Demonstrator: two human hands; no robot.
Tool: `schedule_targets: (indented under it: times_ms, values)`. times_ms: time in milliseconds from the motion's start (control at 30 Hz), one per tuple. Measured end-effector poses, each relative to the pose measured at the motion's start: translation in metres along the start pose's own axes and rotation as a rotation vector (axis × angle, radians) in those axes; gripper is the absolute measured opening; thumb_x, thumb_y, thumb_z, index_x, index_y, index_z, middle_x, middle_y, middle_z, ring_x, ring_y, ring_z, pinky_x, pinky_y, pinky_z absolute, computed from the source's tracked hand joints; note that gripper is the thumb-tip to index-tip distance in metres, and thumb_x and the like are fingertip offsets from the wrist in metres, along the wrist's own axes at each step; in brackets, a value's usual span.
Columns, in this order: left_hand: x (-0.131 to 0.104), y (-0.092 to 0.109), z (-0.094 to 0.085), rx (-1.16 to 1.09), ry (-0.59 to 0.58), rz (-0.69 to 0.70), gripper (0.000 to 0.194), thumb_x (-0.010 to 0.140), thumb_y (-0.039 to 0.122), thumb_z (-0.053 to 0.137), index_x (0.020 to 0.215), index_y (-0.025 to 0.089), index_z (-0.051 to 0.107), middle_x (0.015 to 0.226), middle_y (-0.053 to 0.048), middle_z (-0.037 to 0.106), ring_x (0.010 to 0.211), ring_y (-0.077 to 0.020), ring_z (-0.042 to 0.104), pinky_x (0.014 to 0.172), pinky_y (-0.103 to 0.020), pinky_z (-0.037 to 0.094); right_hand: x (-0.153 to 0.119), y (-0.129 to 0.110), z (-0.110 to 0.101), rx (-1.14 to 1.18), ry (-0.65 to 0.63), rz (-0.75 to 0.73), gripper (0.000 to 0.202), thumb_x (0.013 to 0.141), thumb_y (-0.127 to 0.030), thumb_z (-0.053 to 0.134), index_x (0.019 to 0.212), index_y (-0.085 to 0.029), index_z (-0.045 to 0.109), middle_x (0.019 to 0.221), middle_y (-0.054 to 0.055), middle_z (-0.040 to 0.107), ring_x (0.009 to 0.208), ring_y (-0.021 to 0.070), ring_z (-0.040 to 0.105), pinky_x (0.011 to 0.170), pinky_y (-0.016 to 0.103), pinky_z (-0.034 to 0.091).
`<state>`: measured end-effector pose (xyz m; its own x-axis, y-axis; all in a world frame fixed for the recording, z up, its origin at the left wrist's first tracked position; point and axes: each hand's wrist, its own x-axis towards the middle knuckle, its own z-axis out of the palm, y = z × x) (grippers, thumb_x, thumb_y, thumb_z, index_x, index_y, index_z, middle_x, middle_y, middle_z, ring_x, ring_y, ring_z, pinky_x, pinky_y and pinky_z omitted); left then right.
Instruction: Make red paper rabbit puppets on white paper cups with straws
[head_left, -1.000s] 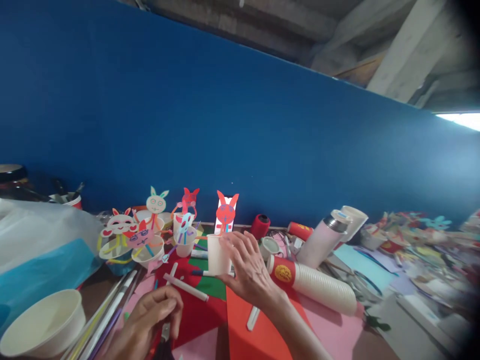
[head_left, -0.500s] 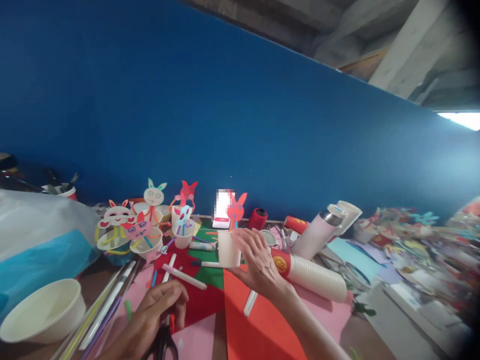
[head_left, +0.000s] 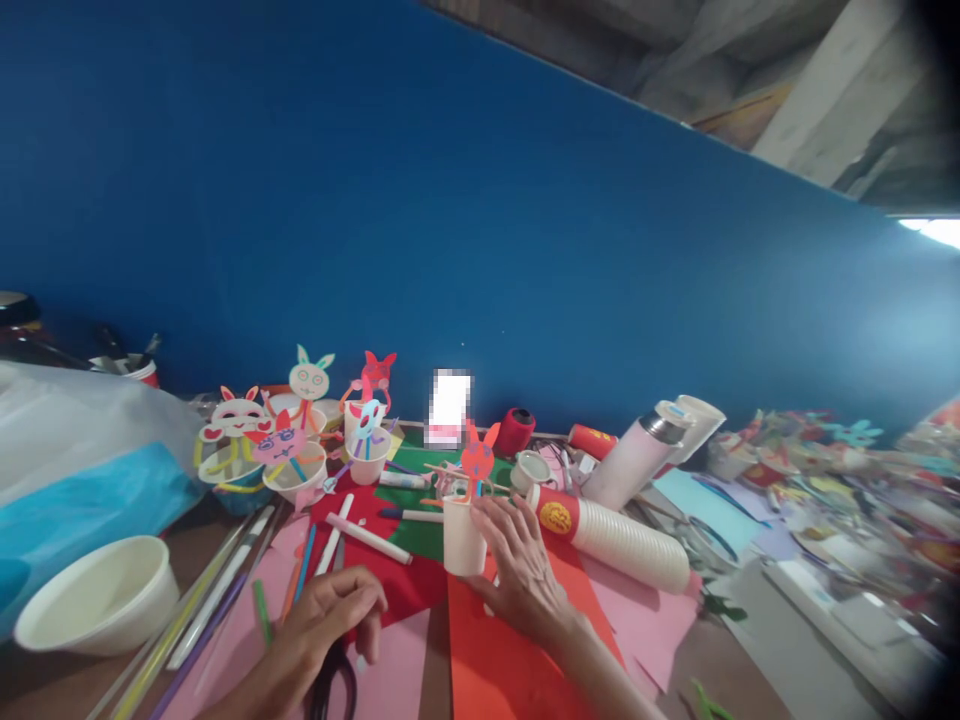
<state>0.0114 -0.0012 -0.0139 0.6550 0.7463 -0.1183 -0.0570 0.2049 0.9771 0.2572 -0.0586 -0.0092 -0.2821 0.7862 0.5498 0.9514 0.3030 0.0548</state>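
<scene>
My right hand (head_left: 525,565) is wrapped round the right side of a white paper cup (head_left: 463,540), its thumb low on the cup's front. A red paper rabbit figure (head_left: 478,455) stands up out of this cup. My left hand (head_left: 334,615) hovers at the lower left, fingers curled in, with nothing visible in it. Just below it lie black-handled scissors (head_left: 334,685), partly hidden by the hand. Red-orange paper (head_left: 517,660) spreads under and in front of the held cup. White markers (head_left: 367,538) lie between the hands and the back of the table.
Several paper cups with animal figures (head_left: 289,450) stand at the left, near a white bowl (head_left: 97,600). A stack of paper cups (head_left: 622,540) and a thermos (head_left: 637,455) lie at the right. A bright phone screen (head_left: 448,410) leans by the blue wall (head_left: 480,200).
The paper cup with the red rabbit has come nearer to me, together with my right hand. A clear round item behind it now shows. My left hand has shifted slightly right.
</scene>
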Motion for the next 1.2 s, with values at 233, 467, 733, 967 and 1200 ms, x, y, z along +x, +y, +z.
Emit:
schedule_targets:
  times_ms: [233, 467, 733, 967, 1200]
  values:
    - [0.003, -0.004, -0.002, 0.017, -0.020, -0.024, 0.026, 0.079, 0.038, 0.047, 0.070, 0.016, 0.056, 0.050, -0.001, 0.060, 0.049, -0.0111, 0.049, 0.051, -0.021, 0.033, -0.004, 0.004, 0.013, 0.017, 0.038, 0.025, 0.055, 0.079, -0.032, 0.050, 0.128, -0.017, 0.030, 0.123, 0.013, 0.045, 0.116, 0.0270, 0.037, 0.096, 0.052, 0.024]
    - [0.005, -0.005, 0.000, -0.026, 0.007, -0.032, 0.028, 0.074, 0.042, 0.051, 0.067, 0.015, 0.055, 0.047, -0.001, 0.058, 0.046, -0.0115, 0.049, 0.049, -0.022, 0.032, -0.003, 0.005, 0.014, 0.000, 0.010, 0.050, 0.057, 0.075, -0.031, 0.053, 0.127, -0.015, 0.033, 0.123, 0.013, 0.046, 0.116, 0.0273, 0.038, 0.096, 0.052, 0.025]
    - [0.003, -0.001, 0.000, -0.010, 0.009, -0.026, 0.025, 0.076, 0.039, 0.050, 0.068, 0.016, 0.056, 0.048, -0.001, 0.059, 0.047, -0.0117, 0.049, 0.051, -0.022, 0.034, -0.004, 0.003, 0.014, 0.026, 0.026, 0.028, 0.056, 0.077, -0.033, 0.051, 0.127, -0.017, 0.032, 0.122, 0.013, 0.047, 0.115, 0.0273, 0.039, 0.097, 0.052, 0.024]
    - [0.003, 0.002, 0.000, -0.021, 0.007, -0.032, 0.025, 0.076, 0.038, 0.050, 0.069, 0.015, 0.056, 0.048, 0.000, 0.059, 0.047, -0.0114, 0.050, 0.051, -0.022, 0.035, -0.005, -0.001, 0.013, 0.048, 0.002, -0.004, 0.056, 0.075, -0.032, 0.053, 0.125, -0.017, 0.032, 0.121, 0.012, 0.048, 0.115, 0.0268, 0.039, 0.098, 0.053, 0.021]
    - [0.004, 0.003, 0.001, -0.029, -0.012, -0.026, 0.024, 0.075, 0.037, 0.051, 0.068, 0.015, 0.056, 0.049, -0.001, 0.060, 0.047, -0.0116, 0.050, 0.051, -0.023, 0.035, -0.004, -0.003, 0.012, 0.055, -0.014, 0.017, 0.060, 0.074, -0.034, 0.054, 0.126, -0.014, 0.031, 0.123, 0.014, 0.046, 0.116, 0.0273, 0.037, 0.098, 0.054, 0.020]
